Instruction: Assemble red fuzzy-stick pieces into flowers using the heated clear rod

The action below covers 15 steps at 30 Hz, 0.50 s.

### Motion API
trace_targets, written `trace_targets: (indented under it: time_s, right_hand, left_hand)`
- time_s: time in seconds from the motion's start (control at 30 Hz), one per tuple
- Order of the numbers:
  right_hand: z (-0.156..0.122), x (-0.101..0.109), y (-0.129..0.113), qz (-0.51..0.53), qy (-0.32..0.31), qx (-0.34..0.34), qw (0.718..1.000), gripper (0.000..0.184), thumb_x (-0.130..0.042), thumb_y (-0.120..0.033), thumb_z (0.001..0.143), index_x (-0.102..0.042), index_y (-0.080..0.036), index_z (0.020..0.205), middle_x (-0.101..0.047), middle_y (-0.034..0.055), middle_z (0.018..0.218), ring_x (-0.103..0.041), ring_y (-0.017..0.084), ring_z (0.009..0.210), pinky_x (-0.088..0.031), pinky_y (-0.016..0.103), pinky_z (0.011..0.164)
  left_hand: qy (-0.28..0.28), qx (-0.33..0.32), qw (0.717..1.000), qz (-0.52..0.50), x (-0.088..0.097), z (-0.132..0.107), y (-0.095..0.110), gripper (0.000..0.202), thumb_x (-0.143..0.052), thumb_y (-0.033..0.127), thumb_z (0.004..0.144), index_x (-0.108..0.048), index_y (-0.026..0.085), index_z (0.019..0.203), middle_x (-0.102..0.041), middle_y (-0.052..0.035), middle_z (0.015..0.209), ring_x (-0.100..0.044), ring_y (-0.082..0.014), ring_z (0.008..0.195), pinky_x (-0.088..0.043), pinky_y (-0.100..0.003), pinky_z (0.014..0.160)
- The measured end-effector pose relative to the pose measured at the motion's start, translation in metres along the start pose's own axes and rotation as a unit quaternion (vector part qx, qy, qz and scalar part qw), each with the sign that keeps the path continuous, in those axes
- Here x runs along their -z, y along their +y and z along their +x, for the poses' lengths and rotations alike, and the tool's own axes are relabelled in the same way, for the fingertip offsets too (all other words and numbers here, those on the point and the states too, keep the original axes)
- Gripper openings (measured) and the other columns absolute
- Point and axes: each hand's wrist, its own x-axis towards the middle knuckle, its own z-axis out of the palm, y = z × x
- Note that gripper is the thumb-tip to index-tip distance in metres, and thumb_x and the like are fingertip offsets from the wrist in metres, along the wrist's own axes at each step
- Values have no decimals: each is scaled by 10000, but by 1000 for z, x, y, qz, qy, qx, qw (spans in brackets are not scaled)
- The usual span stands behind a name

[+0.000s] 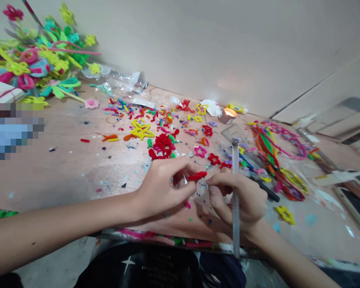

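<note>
The paint-flecked table [57,168] is strewn with bright pipe-cleaner cuttings [132,116]. A yellow star [142,131] and a red pile [163,146] lie mid-table, with a small yellow flower [285,215] out to the right. A heap of pipe-cleaner flowers [39,60] sits far left beside a white box [3,91]. A crumpled plastic bag [117,82] lies along the back edge, near a lit candle [228,116], and tangled colored loops [276,160] lie to the right.

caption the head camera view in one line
Left hand pinches a red pipe cleaner beside the right hand over a littered craft table
</note>
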Motion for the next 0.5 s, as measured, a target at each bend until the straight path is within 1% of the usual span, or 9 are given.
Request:
trace_targets:
  time_s: [0.17, 0.3, 0.4, 0.5]
  right_hand:
    - [0, -1, 0, -8, -7, -5, 1000, 206, -550, -63, 839, -562, -244, 937, -629, -52, 628, -566, 101, 476, -470, 240, 491]
    - [0, -2, 1, -9, -9, -2, 1000, 203, -555, -63, 844, -562, -240, 943, -614, -63, 627, -562, 91, 476, -465, 227, 485]
    - [0, -2, 1, -14, -8, 3, 1000, 199, -562, -67, 836, -564, -237, 939, -601, -72, 622, -560, 83, 475, -462, 215, 481]
    - [0, -1, 1, -10, -2, 1, 1000, 184, -552, -77, 841, -569, -239, 929, -596, -65, 602, -557, 94, 471, -467, 229, 482]
  left_hand:
    - [-11, -11, 1000, -6, 0, -1, -1, 124, -581, 31, 742, -627, 141, 775, -593, 49, 609, -528, -54, 513, -417, -150, 522]
    - [-17, -16, 1000, 3, 1, -1, -2, 101, -587, 46, 764, -627, 139, 772, -606, 36, 635, -548, -61, 533, -429, -158, 535]
    - [-14, -16, 1000, 6, 0, -1, -2, 107, -590, 41, 752, -626, 140, 774, -603, 41, 628, -546, -59, 529, -426, -155, 534]
    - [-4, -11, 1000, 1, 0, -1, -2, 125, -590, 34, 737, -627, 144, 785, -595, 54, 610, -537, -53, 512, -420, -149, 523]
